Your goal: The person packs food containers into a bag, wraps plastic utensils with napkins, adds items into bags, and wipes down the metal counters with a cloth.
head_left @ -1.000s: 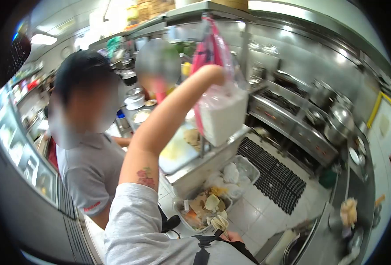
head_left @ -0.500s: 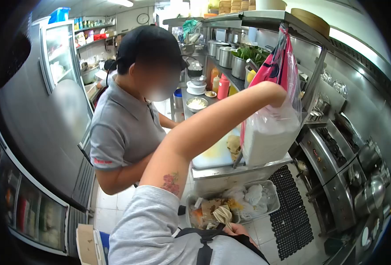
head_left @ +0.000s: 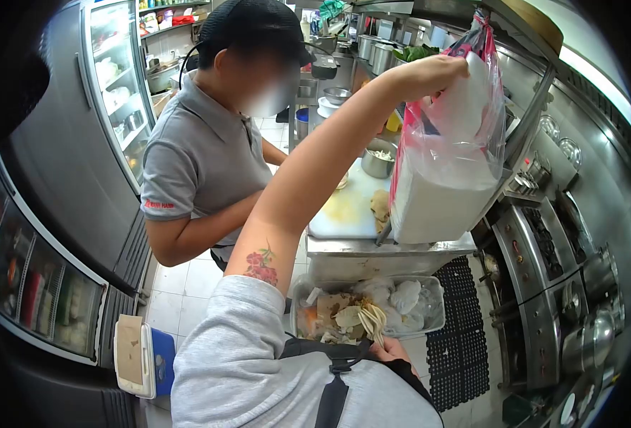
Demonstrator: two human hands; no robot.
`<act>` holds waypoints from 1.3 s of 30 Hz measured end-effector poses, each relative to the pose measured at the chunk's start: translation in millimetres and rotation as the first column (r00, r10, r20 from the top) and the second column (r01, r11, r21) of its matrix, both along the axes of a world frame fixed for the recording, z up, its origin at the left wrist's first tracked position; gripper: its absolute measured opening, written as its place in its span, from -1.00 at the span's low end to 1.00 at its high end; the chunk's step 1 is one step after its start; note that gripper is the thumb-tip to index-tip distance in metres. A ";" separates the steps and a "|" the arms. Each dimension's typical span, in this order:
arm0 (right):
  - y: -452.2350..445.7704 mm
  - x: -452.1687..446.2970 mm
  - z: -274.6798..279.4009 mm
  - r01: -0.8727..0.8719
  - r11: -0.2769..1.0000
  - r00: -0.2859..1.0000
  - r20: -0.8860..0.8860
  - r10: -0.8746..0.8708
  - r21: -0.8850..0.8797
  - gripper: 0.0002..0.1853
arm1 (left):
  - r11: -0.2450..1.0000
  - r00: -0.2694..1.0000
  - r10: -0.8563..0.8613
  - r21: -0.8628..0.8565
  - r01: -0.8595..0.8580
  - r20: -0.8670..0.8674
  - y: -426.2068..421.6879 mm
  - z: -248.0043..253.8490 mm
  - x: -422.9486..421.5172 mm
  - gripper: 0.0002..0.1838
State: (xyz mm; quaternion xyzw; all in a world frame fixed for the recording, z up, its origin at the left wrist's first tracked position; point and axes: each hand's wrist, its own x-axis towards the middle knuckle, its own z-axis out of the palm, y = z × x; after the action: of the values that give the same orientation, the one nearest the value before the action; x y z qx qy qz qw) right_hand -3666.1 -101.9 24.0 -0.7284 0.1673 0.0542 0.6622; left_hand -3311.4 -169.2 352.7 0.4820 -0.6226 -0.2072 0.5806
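Note:
My left arm reaches up and across to the right. The fingers of my left hand (head_left: 437, 75) are closed on a white paper sheet (head_left: 472, 93), partly lifted at the mouth of a clear-and-pink plastic bag (head_left: 497, 135). The bag hangs from the shelf post and holds a thick stack of white sheets (head_left: 437, 203). Low in front of my body, my right hand (head_left: 392, 351) grips several thin, pale flatbreads (head_left: 374, 322), fanned and drooping. They hang above a clear plastic bin (head_left: 437, 303) of scraps and crumpled plastic bags on the floor.
A co-worker (head_left: 201, 157) in a grey shirt and black cap stands close at left. The counter holds a white cutting board (head_left: 344, 207), pale dough-like pieces (head_left: 380, 205) and a metal bowl (head_left: 378, 164). A stove (head_left: 529, 264) is at right, a blue-and-white cooler (head_left: 144, 357) at lower left.
My left hand has come up out of the bag, drawing a white sheet with it. The view has tilted down somewhat. My right hand still holds the flatbreads, which now hang more fanned out.

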 end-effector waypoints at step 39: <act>55.9 12.1 0.4 0.041 0.998 0.990 0.133 -0.035 -0.043 -0.63 | 0.605 0.172 0.620 0.327 -0.726 -0.766 269.7 -405.6 -260.3 -0.53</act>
State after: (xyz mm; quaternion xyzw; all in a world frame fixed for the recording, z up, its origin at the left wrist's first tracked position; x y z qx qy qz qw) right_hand -3654.1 -46.0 24.4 -0.7418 0.1382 -0.0107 0.6562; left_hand -3571.7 100.4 -53.0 0.5122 -0.0025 -0.0930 0.8538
